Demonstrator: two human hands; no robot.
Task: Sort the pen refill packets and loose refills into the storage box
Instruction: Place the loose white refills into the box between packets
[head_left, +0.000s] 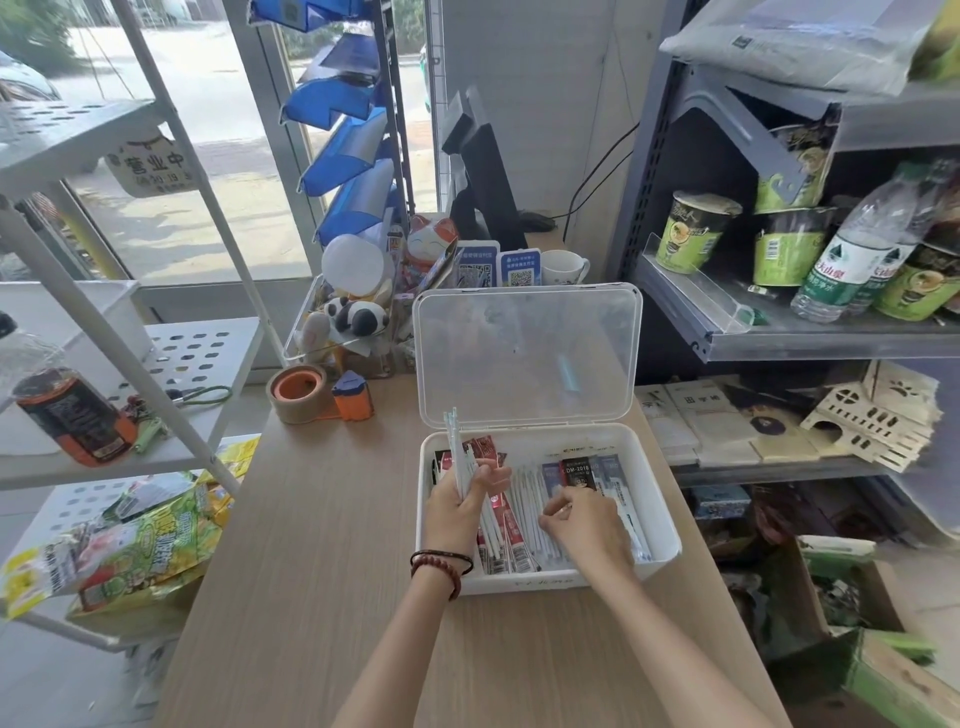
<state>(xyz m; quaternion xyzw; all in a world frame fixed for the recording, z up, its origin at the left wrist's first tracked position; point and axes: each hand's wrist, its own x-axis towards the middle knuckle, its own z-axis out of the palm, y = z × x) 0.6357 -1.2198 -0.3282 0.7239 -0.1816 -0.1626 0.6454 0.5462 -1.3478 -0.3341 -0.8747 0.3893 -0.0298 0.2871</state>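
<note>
A white storage box (662, 525) stands on the wooden counter with its clear lid (530, 353) propped upright behind it. Inside lie red refill packets (511, 535) on the left, loose white refills (527, 493) in the middle and dark and blue packets (579, 473) toward the back right. My left hand (457, 512) grips a bundle of loose white refills (453, 436) that stick up above the box's left rim. My right hand (584, 525) is inside the box, its curled fingers pinching at the refills there; what it holds is hidden.
A tape roll (301, 392) and an orange dispenser (353, 397) sit left of the lid. Behind it are a clear bin of toys (353, 317), QR signs and a mug (563, 267). A white rack with snack bags (140, 545) stands left, grey shelves with cup noodles (696, 231) right.
</note>
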